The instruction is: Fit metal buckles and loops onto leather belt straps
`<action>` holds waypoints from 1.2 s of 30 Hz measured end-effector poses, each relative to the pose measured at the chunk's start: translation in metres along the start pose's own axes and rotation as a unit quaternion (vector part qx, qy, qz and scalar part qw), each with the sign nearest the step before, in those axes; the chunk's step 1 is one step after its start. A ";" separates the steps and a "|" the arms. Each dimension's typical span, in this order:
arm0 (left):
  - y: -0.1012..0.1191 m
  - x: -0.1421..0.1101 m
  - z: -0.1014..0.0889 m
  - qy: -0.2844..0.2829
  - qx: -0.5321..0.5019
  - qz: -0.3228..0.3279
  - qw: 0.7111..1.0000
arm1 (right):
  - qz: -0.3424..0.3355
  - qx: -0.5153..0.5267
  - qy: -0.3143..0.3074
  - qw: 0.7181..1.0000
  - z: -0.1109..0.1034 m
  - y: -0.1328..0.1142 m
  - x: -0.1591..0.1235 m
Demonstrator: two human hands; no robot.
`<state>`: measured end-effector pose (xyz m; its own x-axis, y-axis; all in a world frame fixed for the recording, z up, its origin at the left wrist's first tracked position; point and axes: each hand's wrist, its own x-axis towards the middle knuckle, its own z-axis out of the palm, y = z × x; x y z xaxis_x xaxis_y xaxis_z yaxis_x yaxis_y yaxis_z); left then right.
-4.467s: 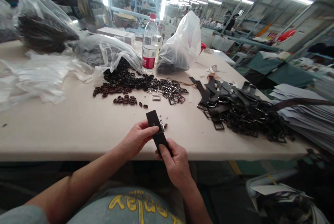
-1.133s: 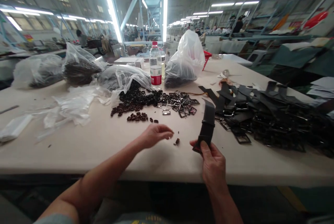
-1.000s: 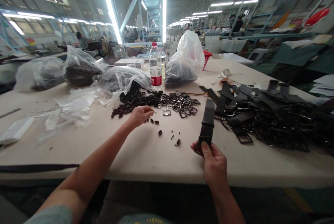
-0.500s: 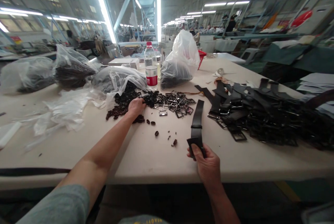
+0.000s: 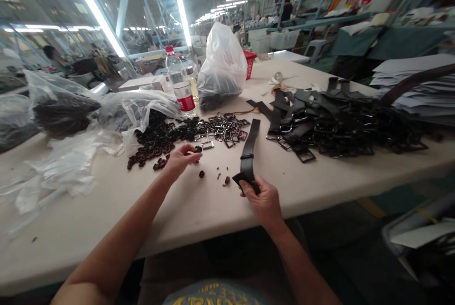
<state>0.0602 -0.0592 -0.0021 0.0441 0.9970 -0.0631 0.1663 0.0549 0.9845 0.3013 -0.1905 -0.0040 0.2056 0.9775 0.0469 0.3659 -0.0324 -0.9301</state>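
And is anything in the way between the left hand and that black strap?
Nothing visible blocks the gap between the left hand and the black strap in the right hand; only small dark pieces lie low on the table there.

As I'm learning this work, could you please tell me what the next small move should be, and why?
Probably bring the left hand to the strap: its fingertips seem to pinch a small black piece, while the right hand holds the strap, far end free.

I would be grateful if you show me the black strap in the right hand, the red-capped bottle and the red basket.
Black strap point(image 5: 248, 164): head view, middle of its length.
Red-capped bottle point(image 5: 184, 95): head view, its label.
Red basket point(image 5: 250, 64): head view, its side wall.
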 end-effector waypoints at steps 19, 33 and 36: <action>0.025 -0.050 0.061 -0.129 -0.214 -0.133 0.959 | 0.084 0.242 -0.023 0.966 0.001 -0.013 0.012; 0.016 -0.048 0.056 -0.120 -0.263 -0.105 0.952 | -0.009 0.165 -0.075 0.983 0.021 -0.019 0.023; 0.013 -0.046 0.054 -0.109 -0.292 -0.129 0.941 | -0.030 0.144 -0.077 0.986 0.018 -0.020 0.023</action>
<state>0.1136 -0.1069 0.0043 0.2890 0.9147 -0.2823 -0.3680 0.3784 0.8493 0.2825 -0.1640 0.0093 0.0429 0.9967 0.0689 0.0952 0.0645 -0.9934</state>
